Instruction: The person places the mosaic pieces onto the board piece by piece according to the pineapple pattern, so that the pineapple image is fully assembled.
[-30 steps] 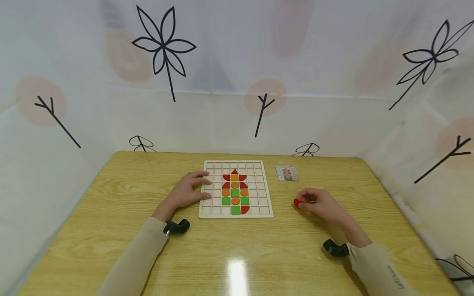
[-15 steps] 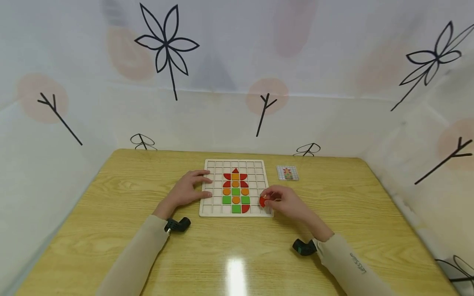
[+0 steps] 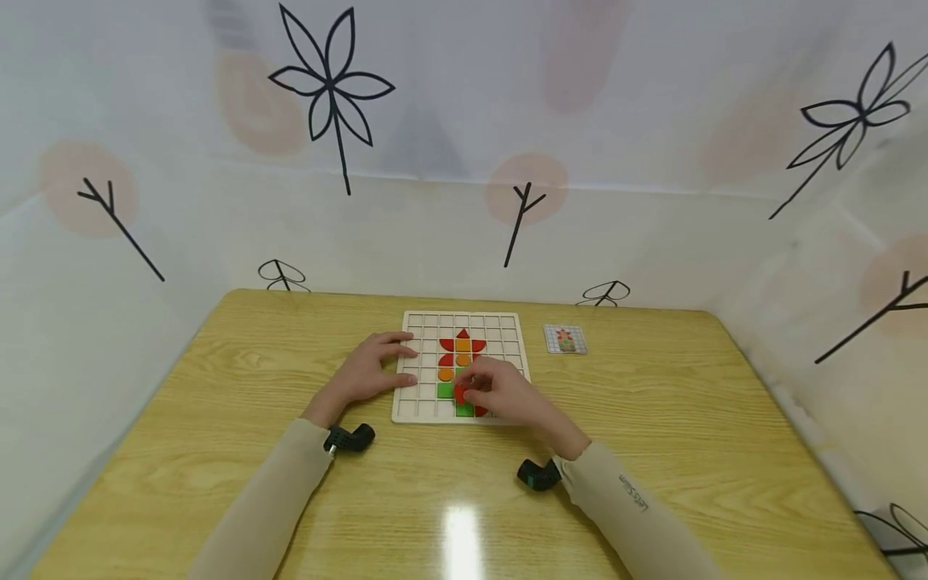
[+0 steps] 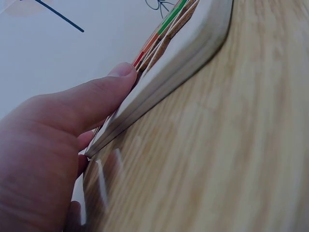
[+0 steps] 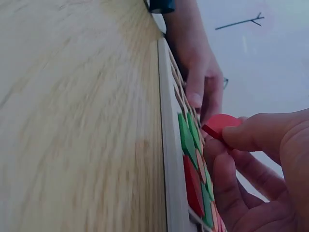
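Note:
A white wooden grid board (image 3: pixel 500 334) lies on the table with red, orange and green flat pieces set in its cells, topped by a red triangle (image 3: pixel 463 333). My left hand (image 3: pixel 361 372) rests its fingers and thumb on the board's left edge. Thumb and fingers of my right hand (image 3: pixel 507 395) pinch a red piece with a rounded edge (image 5: pixel 223 119), held just above the lower part of the board. A green square (image 3: pixel 445 391) sits left of that piece. My right hand covers several pieces in the head view; the right wrist view shows a red piece (image 5: pixel 192 186) near the board's rim.
A small card (image 3: pixel 565 339) printed with a coloured pattern on a grid lies right of the board. The wooden table (image 3: pixel 406 499) reaches back to a white cloth (image 3: pixel 435 242) with plant drawings. Each wrist wears a black device (image 3: pixel 539 475).
My right hand has carried the red piece leftward from the table at the right to over the board's lower middle. The left hand stays at the board's left edge.

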A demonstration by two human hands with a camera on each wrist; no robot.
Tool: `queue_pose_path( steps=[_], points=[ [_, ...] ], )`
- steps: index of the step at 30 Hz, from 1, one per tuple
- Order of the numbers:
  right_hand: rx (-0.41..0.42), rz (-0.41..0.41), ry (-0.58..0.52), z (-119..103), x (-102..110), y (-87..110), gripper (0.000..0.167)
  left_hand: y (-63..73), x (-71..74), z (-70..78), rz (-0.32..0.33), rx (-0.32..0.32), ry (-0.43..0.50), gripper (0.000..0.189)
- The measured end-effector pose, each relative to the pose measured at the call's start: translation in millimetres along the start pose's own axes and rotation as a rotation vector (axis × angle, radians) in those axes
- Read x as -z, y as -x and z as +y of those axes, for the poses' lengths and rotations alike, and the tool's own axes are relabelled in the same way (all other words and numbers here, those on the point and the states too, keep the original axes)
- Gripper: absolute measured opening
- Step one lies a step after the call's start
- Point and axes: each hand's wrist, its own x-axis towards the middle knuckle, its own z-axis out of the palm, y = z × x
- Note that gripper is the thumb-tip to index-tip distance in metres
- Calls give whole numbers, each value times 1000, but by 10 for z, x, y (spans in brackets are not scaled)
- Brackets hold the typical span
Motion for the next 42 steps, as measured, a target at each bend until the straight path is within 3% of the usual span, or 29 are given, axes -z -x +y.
queue_pose_path(
  steps=[8, 20, 30, 36, 42],
  points=[
    [80, -60, 53, -36, -126, -91, 15, -19, -11, -8, 1, 6, 15, 44],
    [81, -90, 131, -16, -188, -106, 20, 0, -3, 2, -4, 17, 19, 44],
    [91, -89, 145, -23, -217, -108, 9, -7, -7, 15, 3, 10, 21, 43],
    [53, -89, 149, -27, -192, -101, 9, -17, -11, 26, 5, 10, 23, 43],
    [11, -76, 82, -13, -183, -104, 12, -14, -8, 3, -6, 17, 34, 41]
  ],
)
